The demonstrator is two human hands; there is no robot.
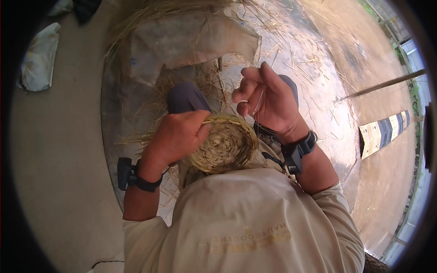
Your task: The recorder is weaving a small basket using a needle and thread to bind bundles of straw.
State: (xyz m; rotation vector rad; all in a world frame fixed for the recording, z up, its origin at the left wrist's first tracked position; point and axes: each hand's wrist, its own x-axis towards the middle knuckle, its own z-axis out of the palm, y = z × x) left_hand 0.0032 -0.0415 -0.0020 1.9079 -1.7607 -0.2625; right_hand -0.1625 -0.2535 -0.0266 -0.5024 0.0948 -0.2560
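Observation:
A small round woven straw basket (226, 144) rests in my lap, its open side up toward me. My left hand (180, 135) is closed on the basket's left rim, with loose straw ends sticking out behind the fingers. My right hand (272, 100) is raised beyond the basket's right side, its fingers bent. A thin pale strand (259, 101) passes along those fingers and down toward the rim. Whether it is thread or a straw fibre, I cannot tell. Another thin straight piece (275, 58) shows just above the fingertips.
A crumpled translucent sheet (182, 41) lies ahead of my knees, with straw stalks (173, 8) on and around it. Straw bits are scattered over the ground sheet (318, 82). A white sack (40, 59) lies far left. A black-and-pale striped barrier (384, 132) and a broom-like bundle (387, 83) are right.

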